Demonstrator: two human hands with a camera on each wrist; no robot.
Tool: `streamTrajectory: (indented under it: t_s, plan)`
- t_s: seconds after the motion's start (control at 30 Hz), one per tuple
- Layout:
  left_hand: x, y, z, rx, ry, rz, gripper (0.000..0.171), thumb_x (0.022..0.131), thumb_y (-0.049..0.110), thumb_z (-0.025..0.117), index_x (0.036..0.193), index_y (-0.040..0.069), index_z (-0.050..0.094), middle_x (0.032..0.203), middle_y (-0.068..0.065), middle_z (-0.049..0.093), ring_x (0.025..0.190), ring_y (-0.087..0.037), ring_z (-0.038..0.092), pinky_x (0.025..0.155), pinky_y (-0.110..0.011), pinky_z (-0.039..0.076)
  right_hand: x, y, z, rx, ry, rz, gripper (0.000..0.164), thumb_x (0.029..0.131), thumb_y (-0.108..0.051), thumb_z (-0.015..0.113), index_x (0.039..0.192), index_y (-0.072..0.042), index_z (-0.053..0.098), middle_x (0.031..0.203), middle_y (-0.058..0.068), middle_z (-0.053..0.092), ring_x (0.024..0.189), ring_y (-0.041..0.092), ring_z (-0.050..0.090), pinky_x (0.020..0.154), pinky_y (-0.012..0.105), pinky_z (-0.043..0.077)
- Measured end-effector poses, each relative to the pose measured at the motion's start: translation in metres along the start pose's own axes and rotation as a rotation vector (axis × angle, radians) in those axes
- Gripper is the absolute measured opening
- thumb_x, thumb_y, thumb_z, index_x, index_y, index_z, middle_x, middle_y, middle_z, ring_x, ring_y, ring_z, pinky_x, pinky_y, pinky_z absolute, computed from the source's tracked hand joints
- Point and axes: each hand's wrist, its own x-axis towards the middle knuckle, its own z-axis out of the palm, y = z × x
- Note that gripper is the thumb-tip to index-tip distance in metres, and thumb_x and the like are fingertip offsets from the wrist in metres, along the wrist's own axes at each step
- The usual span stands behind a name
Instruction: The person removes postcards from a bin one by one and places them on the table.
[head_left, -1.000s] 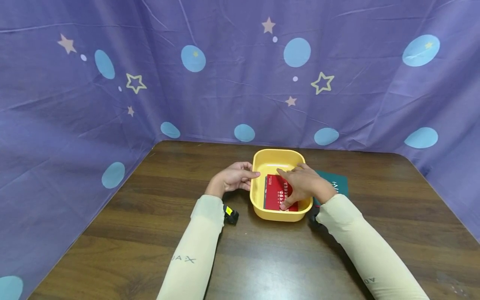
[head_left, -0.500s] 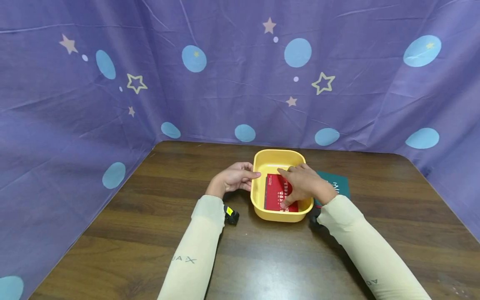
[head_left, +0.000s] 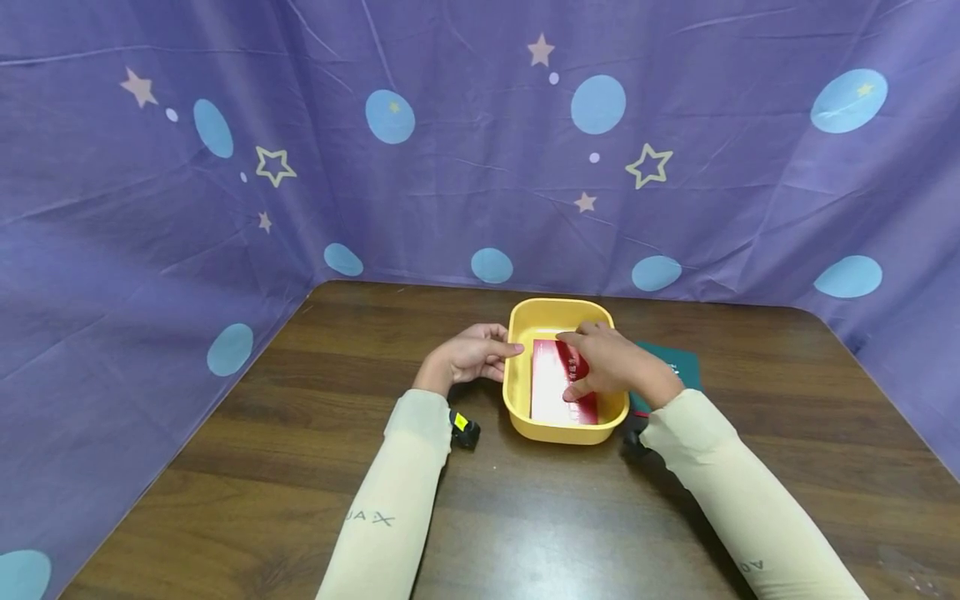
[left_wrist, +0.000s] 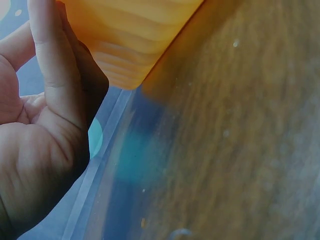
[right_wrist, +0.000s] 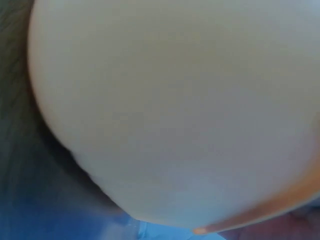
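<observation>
A yellow plastic basin (head_left: 566, 433) stands on the brown table. My left hand (head_left: 472, 354) pinches its left rim, thumb over the edge and fingers outside. In the left wrist view, the fingers meet the basin's orange-looking side. Inside the basin is a red booklet (head_left: 547, 379) with white lettering, its left part bright with glare. My right hand (head_left: 611, 358) reaches over the basin's right wall and grips the booklet, thumb on its cover and some fingers hidden. A blurred pale surface fills most of the right wrist view.
To the right of the basin lies a dark green booklet (head_left: 682, 362), partly covered by the right wrist. A wrist camera (head_left: 465, 431) sits beside the left sleeve. Behind the wooden table (head_left: 517, 517) hangs a purple curtain (head_left: 465, 183) with stars and blue spots.
The red booklet has shifted slightly and caught glare, and the dark strip along its left edge has gone from sight. The right thumb has moved up its cover. The left hand stays.
</observation>
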Motion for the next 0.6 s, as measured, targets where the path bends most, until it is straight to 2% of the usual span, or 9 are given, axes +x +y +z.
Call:
streamTrajectory:
  t_s: [0.17,0.27,0.6]
  plan:
    - [-0.001,0.000,0.001,0.005,-0.005,0.001,0.016,0.095,0.004,0.061,0.100,0.004,0.045,0.072,-0.010,0.061,0.052,-0.015,0.060,0.051,-0.026,0.058,-0.004,-0.001,-0.007,0.035,0.054,-0.022,0.087,0.072,-0.043,0.085,0.141,-0.008,0.048,0.117,0.012,0.048,0.106,0.028,0.041,0.087,0.039,0.051]
    - [-0.001,0.000,0.000,0.006,-0.006,0.000,0.018,0.096,0.004,0.060,0.102,0.002,0.044,0.074,-0.011,0.060,0.052,-0.015,0.061,0.051,-0.027,0.058,-0.008,-0.001,-0.012,0.050,0.095,-0.043,0.080,0.073,-0.033,0.086,0.139,-0.006,0.050,0.117,0.013,0.049,0.108,0.029,0.040,0.084,0.038,0.054]
    - [-0.001,0.001,0.001,0.016,-0.003,-0.004,0.019,0.096,0.005,0.060,0.105,0.001,0.044,0.078,-0.014,0.062,0.054,-0.016,0.061,0.052,-0.027,0.058,-0.016,-0.002,-0.025,0.054,0.174,-0.067,0.062,0.078,-0.016,0.083,0.131,-0.006,0.054,0.114,0.012,0.050,0.107,0.027,0.039,0.082,0.039,0.055]
